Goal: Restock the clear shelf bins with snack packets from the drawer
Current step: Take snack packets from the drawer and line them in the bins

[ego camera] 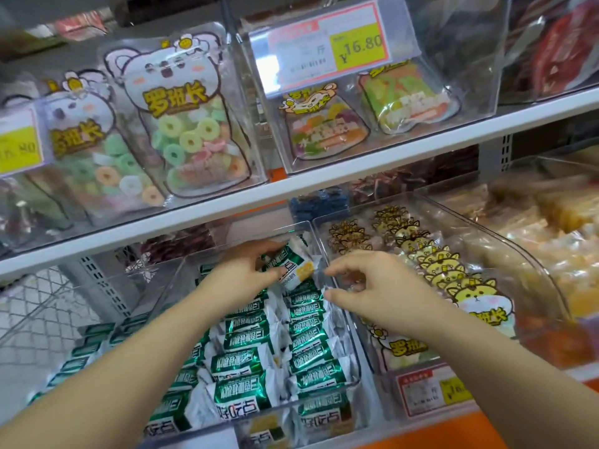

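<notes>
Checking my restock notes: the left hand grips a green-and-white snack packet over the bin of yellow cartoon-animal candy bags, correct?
Not quite. The head view shows the left hand gripping the green-and-white snack packet over the clear bin of matching green-and-white packets.

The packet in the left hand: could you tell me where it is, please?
Head view, centre: left hand holds the packet over the far end of the clear bin, beside the right hand.

Both arms are bare along their whole visible length, slender and smooth, ending in the bare left hand point(241, 273) and right hand point(369, 286).
</notes>
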Demonstrator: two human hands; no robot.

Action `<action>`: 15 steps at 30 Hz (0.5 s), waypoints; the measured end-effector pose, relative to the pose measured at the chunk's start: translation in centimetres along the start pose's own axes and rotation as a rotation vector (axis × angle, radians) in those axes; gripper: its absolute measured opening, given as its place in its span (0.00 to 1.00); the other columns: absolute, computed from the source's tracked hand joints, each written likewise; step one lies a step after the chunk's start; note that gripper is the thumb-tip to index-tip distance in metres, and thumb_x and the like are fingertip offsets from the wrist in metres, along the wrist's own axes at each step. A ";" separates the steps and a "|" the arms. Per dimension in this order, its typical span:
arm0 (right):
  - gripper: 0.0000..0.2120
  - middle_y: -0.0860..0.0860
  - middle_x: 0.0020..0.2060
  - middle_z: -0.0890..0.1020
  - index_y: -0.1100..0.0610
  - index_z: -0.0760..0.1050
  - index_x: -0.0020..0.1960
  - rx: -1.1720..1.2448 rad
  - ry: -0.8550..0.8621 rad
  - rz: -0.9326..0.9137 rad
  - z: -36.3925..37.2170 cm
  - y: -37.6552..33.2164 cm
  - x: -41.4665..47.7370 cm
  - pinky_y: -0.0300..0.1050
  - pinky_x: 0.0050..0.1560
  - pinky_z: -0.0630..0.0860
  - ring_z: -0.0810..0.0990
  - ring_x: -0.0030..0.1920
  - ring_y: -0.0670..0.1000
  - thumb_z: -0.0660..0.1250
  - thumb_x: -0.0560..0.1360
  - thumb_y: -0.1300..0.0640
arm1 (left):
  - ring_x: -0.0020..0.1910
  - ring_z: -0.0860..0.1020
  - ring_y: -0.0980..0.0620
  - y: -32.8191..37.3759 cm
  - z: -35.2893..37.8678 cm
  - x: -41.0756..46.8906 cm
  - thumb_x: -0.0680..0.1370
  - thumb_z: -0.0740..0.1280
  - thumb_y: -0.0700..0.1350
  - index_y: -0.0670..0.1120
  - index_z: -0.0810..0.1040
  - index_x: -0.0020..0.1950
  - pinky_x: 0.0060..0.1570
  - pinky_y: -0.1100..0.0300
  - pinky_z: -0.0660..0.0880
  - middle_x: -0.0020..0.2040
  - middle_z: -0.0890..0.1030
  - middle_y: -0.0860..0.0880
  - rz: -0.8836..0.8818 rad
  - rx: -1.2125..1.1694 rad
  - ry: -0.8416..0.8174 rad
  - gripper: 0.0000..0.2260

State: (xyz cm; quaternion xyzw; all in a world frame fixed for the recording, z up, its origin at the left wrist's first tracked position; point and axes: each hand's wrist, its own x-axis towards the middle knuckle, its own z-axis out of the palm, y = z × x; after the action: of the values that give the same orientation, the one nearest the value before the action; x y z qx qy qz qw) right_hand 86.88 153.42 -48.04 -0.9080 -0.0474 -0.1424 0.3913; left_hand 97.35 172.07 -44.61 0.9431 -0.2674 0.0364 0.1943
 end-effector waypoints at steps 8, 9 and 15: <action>0.15 0.46 0.54 0.79 0.50 0.79 0.59 0.033 -0.006 -0.007 0.0 0.4 0.4 0.44 0.56 0.76 0.77 0.50 0.43 0.70 0.73 0.49 | 0.65 0.72 0.52 -0.3 0.8 4.1 0.78 0.66 0.47 0.52 0.70 0.71 0.58 0.63 0.68 0.71 0.70 0.52 -0.020 0.166 -0.187 0.21; 0.15 0.46 0.54 0.79 0.50 0.79 0.59 0.036 -0.005 -0.008 0.0 0.4 0.4 0.44 0.55 0.76 0.76 0.49 0.43 0.70 0.73 0.49 | 0.65 0.72 0.52 -0.2 1.3 4.5 0.79 0.66 0.47 0.53 0.70 0.70 0.58 0.62 0.68 0.70 0.71 0.53 -0.020 0.183 -0.193 0.20; 0.16 0.47 0.52 0.79 0.50 0.79 0.60 0.035 -0.001 -0.008 0.0 0.4 0.3 0.43 0.54 0.76 0.77 0.46 0.44 0.70 0.73 0.49 | 0.61 0.73 0.51 -0.2 3.8 5.3 0.79 0.64 0.45 0.56 0.70 0.69 0.51 0.60 0.71 0.70 0.69 0.53 -0.049 0.240 -0.090 0.18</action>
State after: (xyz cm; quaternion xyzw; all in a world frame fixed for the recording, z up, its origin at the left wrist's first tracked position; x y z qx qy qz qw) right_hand 87.26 153.15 -48.21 -0.9008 -0.0538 -0.1428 0.4066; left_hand 101.83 168.21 -47.33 0.9666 -0.2463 0.0210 0.0685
